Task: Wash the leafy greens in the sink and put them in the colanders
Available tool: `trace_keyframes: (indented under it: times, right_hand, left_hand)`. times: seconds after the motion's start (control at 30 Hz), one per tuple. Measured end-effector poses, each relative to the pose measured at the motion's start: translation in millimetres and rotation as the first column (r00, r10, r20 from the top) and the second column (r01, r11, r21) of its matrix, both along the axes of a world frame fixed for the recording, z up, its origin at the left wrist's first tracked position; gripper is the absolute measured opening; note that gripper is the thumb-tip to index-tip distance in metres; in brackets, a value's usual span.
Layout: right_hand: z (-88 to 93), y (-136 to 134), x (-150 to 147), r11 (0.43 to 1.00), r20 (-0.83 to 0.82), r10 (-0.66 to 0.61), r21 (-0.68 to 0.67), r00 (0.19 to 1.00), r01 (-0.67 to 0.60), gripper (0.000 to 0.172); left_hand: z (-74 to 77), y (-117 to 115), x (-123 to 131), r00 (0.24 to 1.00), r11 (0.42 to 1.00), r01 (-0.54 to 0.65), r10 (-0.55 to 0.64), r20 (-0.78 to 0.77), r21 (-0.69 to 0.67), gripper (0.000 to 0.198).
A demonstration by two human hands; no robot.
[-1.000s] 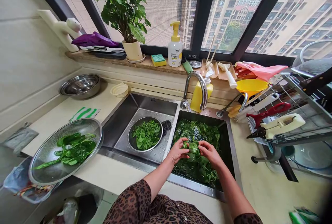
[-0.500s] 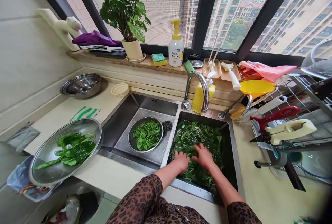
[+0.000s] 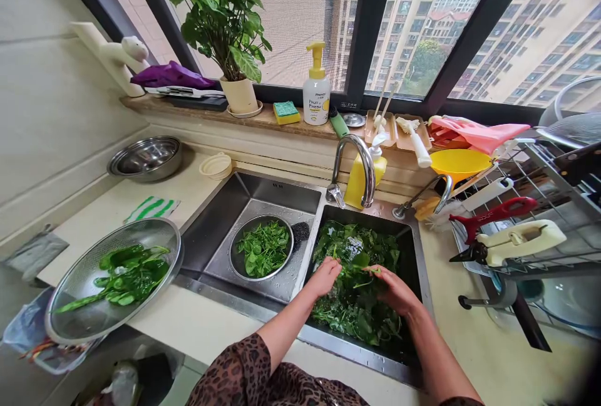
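Leafy greens (image 3: 357, 315) float in water filling the right sink basin (image 3: 416, 281). Over them, my left hand (image 3: 325, 275) is closed with greens at its fingertips. Opposite it, my right hand (image 3: 393, 287) pinches a green stem, its fingers pointing left. A few leaves lie between the two hands, just above the water. In the left basin (image 3: 206, 237) sits a round metal bowl (image 3: 231, 262) of smaller greens, beside a dark scouring pad (image 3: 300, 232). A mesh colander (image 3: 79, 281) with wet leafy greens rests at the counter's left edge.
A curved faucet (image 3: 352, 140) rises behind the basins, near a yellow bottle (image 3: 355, 177). Stacked metal bowls (image 3: 145, 171) stand at the back left. On the right, a wire dish rack (image 3: 558, 161) holds red-handled and cream-handled tools. A potted plant (image 3: 239, 94) and pump bottle (image 3: 317, 96) line the sill.
Both hands have come up from the water's surface and closed on some greens. My right hand has shifted right and turned inward. The view has shifted slightly.
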State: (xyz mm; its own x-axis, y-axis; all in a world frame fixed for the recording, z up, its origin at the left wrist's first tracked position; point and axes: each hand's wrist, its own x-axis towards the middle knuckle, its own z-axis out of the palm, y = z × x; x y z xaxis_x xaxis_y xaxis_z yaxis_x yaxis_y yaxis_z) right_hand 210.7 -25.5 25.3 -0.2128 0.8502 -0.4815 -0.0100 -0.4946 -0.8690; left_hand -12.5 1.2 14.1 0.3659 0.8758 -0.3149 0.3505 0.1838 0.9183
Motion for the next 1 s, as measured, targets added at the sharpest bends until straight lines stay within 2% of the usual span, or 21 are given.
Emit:
trace_keyframes:
  times: [0.07, 0.13, 0.2, 0.27, 0.33, 0.43, 0.5, 0.53, 0.6, 0.67, 0.8, 0.9, 1.0]
  right_hand:
    - [6.3, -4, 4, 0.999, -0.117, -0.04, -0.018, 0.992, 0.038, 0.029]
    - [6.1, -4, 4, 0.998, -0.088, -0.043, -0.039, 0.995, 0.04, 0.029]
    - [4.0, -2, 2, 0.999, 0.087, -0.037, -0.003, 0.996, 0.038, 0.026]
    - [5.6, 0, -2, 0.995, 0.244, -0.071, 0.09, 0.967, 0.051, 0.02]
    - [13.2, 0, -9, 0.987, 0.242, -0.106, 0.14, 0.964, 0.074, 0.021]
    - [30.6, -3, -23, 0.991, 0.072, -0.07, 0.115, 0.995, 0.061, 0.041]
    - [38.3, -3, -32, 0.987, 0.036, -0.008, 0.158, 0.999, 0.002, 0.054]
    - [39.5, -3, -36, 0.98, 0.051, 0.023, 0.195, 0.998, -0.032, 0.052]
    - [36.5, 1, -39, 0.965, 0.105, 0.066, 0.247, 0.992, -0.09, 0.034]
    - [28.4, 6, -37, 0.96, 0.144, 0.022, 0.272, 0.989, -0.061, 0.022]
    - [10.5, 11, -23, 0.943, 0.179, -0.191, 0.308, 0.965, 0.13, 0.027]
    - [3.1, 8, -16, 0.946, 0.166, -0.215, 0.279, 0.962, 0.163, 0.035]
    - [2.4, 3, -14, 0.957, 0.114, -0.196, 0.237, 0.974, 0.165, 0.032]
  left_hand:
    - [10.5, 0, 1, 0.963, 0.966, -0.085, 0.143, 0.227, -0.246, 0.032]
    - [21.1, -2, 1, 0.883, 0.893, -0.089, 0.276, 0.38, -0.441, 0.037]
    - [29.1, -4, 2, 0.829, 0.844, -0.079, 0.352, 0.436, -0.531, 0.04]
    - [32.6, -5, 1, 0.813, 0.813, -0.093, 0.396, 0.428, -0.574, 0.041]
    - [32.2, -6, 0, 0.805, 0.797, -0.109, 0.421, 0.418, -0.594, 0.04]
    - [29.1, -8, 1, 0.807, 0.81, -0.095, 0.403, 0.431, -0.579, 0.039]
    - [27.9, -9, 3, 0.823, 0.832, -0.065, 0.357, 0.442, -0.551, 0.038]
    - [27.6, -10, 4, 0.833, 0.846, -0.059, 0.334, 0.441, -0.529, 0.037]
    - [26.5, -10, 5, 0.855, 0.886, -0.079, 0.297, 0.426, -0.457, 0.037]
    - [23.2, -8, 3, 0.88, 0.929, -0.132, 0.271, 0.391, -0.347, 0.034]
    - [9.8, -5, -5, 0.928, 0.972, -0.212, 0.232, 0.293, -0.098, 0.025]
    - [1.4, -6, -7, 0.95, 0.976, -0.218, 0.218, 0.221, -0.026, 0.018]
    - [1.1, -10, -3, 0.96, 0.983, -0.181, 0.185, 0.212, -0.04, 0.015]
